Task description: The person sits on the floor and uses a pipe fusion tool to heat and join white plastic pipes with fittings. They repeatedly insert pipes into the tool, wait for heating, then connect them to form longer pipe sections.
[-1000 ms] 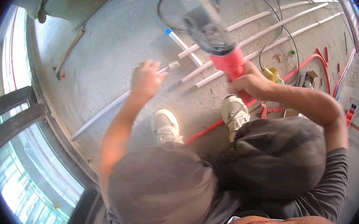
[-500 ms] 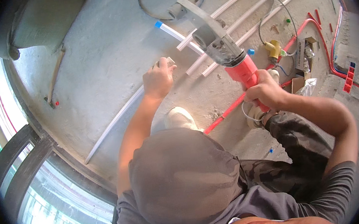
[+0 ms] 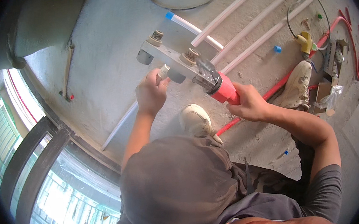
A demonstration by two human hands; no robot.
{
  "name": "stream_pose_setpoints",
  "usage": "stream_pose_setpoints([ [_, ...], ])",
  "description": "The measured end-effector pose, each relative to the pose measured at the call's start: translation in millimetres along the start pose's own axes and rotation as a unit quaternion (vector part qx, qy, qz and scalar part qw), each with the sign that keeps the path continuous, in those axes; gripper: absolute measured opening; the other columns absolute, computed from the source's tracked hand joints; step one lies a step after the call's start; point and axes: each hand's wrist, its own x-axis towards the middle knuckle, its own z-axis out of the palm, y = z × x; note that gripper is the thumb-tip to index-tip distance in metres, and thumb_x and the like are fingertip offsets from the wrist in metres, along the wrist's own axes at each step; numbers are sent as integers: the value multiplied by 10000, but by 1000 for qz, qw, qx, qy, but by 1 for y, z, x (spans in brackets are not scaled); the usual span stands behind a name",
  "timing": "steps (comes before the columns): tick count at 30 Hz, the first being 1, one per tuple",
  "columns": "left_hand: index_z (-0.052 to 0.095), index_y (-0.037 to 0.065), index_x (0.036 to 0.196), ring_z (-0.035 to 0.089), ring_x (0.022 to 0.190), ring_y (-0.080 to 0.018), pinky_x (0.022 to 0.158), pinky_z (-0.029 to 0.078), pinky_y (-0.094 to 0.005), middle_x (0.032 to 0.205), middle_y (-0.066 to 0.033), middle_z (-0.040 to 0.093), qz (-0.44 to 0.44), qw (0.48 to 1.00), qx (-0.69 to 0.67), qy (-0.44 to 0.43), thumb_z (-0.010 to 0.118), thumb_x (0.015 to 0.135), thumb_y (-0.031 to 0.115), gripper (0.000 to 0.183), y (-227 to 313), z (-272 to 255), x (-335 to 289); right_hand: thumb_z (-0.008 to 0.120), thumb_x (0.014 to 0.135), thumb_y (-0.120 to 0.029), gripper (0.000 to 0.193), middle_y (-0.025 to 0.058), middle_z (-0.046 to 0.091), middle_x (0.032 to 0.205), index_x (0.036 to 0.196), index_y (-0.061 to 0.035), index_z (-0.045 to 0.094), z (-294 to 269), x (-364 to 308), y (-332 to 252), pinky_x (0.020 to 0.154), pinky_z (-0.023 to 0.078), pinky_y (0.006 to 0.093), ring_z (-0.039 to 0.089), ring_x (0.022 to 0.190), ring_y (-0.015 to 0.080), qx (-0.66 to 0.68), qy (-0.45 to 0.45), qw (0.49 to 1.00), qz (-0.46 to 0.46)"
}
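Note:
My right hand [image 3: 249, 101] is wrapped round the red handle of a pipe welding iron [image 3: 190, 68]. Its grey heating plate points to the left and carries several round sockets and spigots. My left hand [image 3: 151, 93] is closed on a white plastic pipe [image 3: 121, 125]. A short cream end piece [image 3: 163, 71] sticks up out of that fist, close beside a dark socket under the plate. Whether this end touches the socket I cannot tell. The pipe slants away to the lower left, partly hidden by my wrist.
Several pale pipes [image 3: 260, 9] lie on the concrete, one with a blue cap [image 3: 170, 15]. A red pipe [image 3: 279, 84] crosses beside my shoes [image 3: 195, 119]. Rightward are a yellow connector [image 3: 304, 43] and an open carton [image 3: 332, 58]; a hammer [image 3: 68, 72] lies left, near the window.
The welding iron has swung down and left, so its plate is now beside my left hand. The view has shifted a little. Both hands keep their hold.

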Motion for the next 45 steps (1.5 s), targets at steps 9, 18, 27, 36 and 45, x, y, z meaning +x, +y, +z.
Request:
stream_pose_setpoints([
  [9, 663, 47, 970, 707, 781, -328, 666, 545, -432, 887, -127, 718, -14, 1000, 5, 22, 802, 892, 211, 228, 3, 8, -3, 614, 763, -12, 417, 49, 612, 894, 1178, 21, 598, -38, -21, -13, 718, 494, 310, 561, 803, 111, 179, -62, 981, -31],
  [18, 666, 68, 1137, 716, 893, -345, 736, 550, -443, 1011, -132, 733, -25, 1000, -4, -11, 779, 926, 267, 311, 5, 8, -6, 732, 831, -28, 218, 19, 653, 811, 1027, -26, 636, -24, -45, -10, 546, 492, 283, 615, 608, 111, 223, -149, 944, 193],
  [27, 652, 104, 1182, 724, 896, -377, 753, 545, -475, 978, -135, 755, -73, 996, -13, -54, 714, 977, 275, 274, 2, 8, 4, 714, 785, -68, 141, 55, 584, 672, 830, -31, 585, 3, -52, 11, 494, 483, 339, 594, 527, 161, 236, -158, 928, 241],
  [36, 684, 118, 1241, 716, 848, -370, 740, 535, -466, 921, -150, 752, -89, 993, -51, -61, 671, 1003, 376, 351, -1, 10, 5, 717, 783, -67, 127, 55, 605, 633, 784, -37, 593, 7, -38, 13, 460, 464, 328, 607, 491, 168, 257, -170, 923, 230],
  [45, 671, 112, 1171, 691, 742, -379, 627, 515, -483, 795, -127, 713, -27, 999, 25, -39, 679, 994, 395, 334, -5, 16, 2, 714, 782, -41, 135, 66, 588, 635, 785, -28, 579, 6, -33, 7, 472, 465, 349, 592, 496, 184, 275, -148, 916, 251],
])
